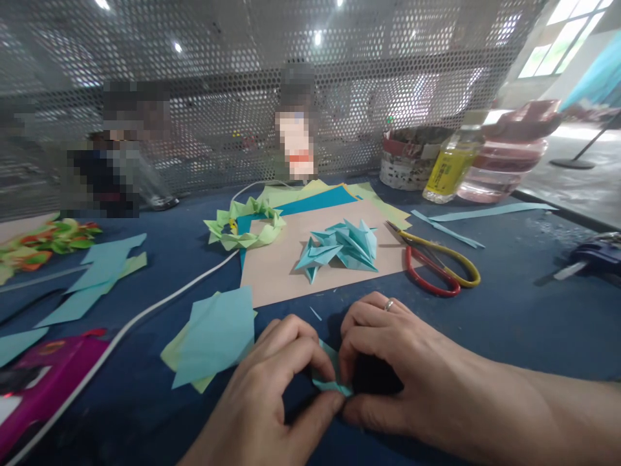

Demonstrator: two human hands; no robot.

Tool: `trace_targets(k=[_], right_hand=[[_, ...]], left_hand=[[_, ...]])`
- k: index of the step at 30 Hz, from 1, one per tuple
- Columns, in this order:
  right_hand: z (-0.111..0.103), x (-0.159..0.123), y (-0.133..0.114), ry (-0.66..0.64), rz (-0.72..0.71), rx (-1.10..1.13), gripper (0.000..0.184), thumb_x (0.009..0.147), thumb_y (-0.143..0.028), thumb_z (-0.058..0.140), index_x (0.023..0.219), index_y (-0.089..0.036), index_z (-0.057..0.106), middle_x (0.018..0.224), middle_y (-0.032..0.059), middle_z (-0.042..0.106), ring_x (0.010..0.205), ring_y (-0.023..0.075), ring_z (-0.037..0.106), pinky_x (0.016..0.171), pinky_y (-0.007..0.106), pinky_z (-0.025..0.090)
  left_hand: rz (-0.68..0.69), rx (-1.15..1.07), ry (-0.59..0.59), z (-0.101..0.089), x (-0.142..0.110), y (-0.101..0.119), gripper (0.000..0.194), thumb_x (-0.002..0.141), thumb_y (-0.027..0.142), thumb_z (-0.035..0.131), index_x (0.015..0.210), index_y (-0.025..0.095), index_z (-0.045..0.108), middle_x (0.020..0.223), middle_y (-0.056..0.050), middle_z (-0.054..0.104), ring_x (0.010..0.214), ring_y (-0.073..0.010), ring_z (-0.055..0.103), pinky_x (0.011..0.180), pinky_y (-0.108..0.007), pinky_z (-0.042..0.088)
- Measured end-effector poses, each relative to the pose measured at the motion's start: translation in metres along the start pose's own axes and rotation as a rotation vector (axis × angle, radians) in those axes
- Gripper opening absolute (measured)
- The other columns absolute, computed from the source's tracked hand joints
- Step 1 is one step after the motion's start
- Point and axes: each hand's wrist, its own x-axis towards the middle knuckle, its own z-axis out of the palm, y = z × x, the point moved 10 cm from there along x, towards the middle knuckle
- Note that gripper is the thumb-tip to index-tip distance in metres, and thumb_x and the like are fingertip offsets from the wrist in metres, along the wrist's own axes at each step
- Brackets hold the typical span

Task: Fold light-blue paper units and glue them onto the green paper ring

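Observation:
My left hand (pixel 272 382) and my right hand (pixel 383 362) meet low in the middle of the view, both pinching a small folded piece of light blue paper (pixel 328 375) against the dark blue table (pixel 509 317). The fingers of both hands curl closed around it, and most of the piece is hidden between them. A ring sits on a finger of my right hand. Just left of my left hand lie loose light blue and pale green paper squares (pixel 213 340).
A pile of folded blue paper pieces (pixel 339 249) rests on a beige sheet (pixel 276 272). A green folded paper ring (pixel 245 226), red and yellow scissors (pixel 436 265), a white cable (pixel 145 314), a yellow bottle (pixel 449 168) and a mesh screen (pixel 242 97) lie beyond.

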Motion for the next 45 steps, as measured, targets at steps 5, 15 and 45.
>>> trace_targets(k=[5,15,45], right_hand=[[-0.002,0.0,-0.002,-0.007,0.014,0.001,0.02,0.074,-0.021,0.079,0.082,-0.022,0.061,0.091,-0.0048,0.059,0.096,0.0157,0.05,0.084,0.031,0.037],[-0.002,0.0,-0.002,-0.017,0.033,-0.009,0.021,0.075,-0.022,0.079,0.081,-0.022,0.059,0.093,-0.0046,0.059,0.097,0.0166,0.05,0.086,0.032,0.037],[-0.009,0.002,0.003,-0.035,0.183,-0.094,0.041,0.063,-0.022,0.08,0.101,-0.022,0.065,0.107,0.0022,0.057,0.104,0.0215,0.054,0.094,0.034,0.044]], left_hand=[[-0.049,0.009,0.071,-0.007,0.0,-0.005,0.022,0.077,0.012,0.061,0.091,0.025,0.05,0.098,0.001,0.055,0.096,-0.0196,0.056,0.081,-0.033,0.047],[-0.093,-0.018,0.098,-0.008,0.0,-0.007,0.025,0.078,0.013,0.059,0.096,0.026,0.047,0.102,-0.001,0.051,0.097,-0.0222,0.049,0.082,-0.037,0.038],[0.108,-0.165,0.402,-0.054,-0.006,-0.005,0.017,0.097,0.017,0.04,0.1,0.027,0.052,0.108,-0.002,0.057,0.096,-0.016,0.059,0.079,-0.027,0.047]])
